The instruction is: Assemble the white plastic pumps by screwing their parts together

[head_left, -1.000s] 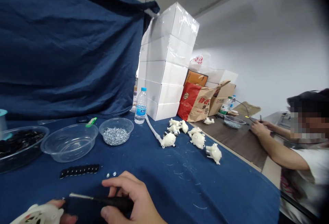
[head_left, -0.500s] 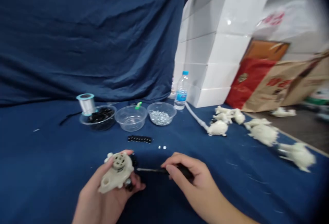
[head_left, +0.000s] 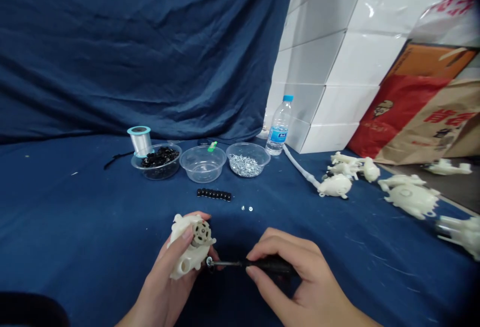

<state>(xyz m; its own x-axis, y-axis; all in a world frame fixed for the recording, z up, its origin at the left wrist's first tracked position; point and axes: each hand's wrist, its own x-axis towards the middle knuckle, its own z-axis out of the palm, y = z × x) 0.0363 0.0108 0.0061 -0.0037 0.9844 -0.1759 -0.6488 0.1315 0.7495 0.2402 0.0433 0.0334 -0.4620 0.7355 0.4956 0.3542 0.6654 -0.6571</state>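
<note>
My left hand point(head_left: 165, 272) is closed round a cream plastic housing point(head_left: 186, 251) with a round, slotted grey part set in its face. In my right hand point(head_left: 296, 277) is a screwdriver point(head_left: 268, 265), gripped by its black handle. Its thin shaft points left, and the tip meets a small shiny screw point(head_left: 209, 262) at the housing's right side; whether the screw sits in a hole I cannot tell. Two small silver screws point(head_left: 246, 208) lie on the cloth beyond my hands. A row of black rounded pieces point(head_left: 213, 195) lies just to their left.
At the back stand a bowl of black parts point(head_left: 159, 164), a clear bowl point(head_left: 203, 165), a bowl of screws point(head_left: 245, 163), a wire spool point(head_left: 140, 140) and a water bottle point(head_left: 279, 127). Several cream housings point(head_left: 410, 198) lie at right, before white boxes point(head_left: 330, 102) and a paper bag point(head_left: 408, 122).
The view has shifted, so the background sits farther right. My left hand has turned the housing, its round part now facing right. The screwdriver tip now meets the shiny screw.
</note>
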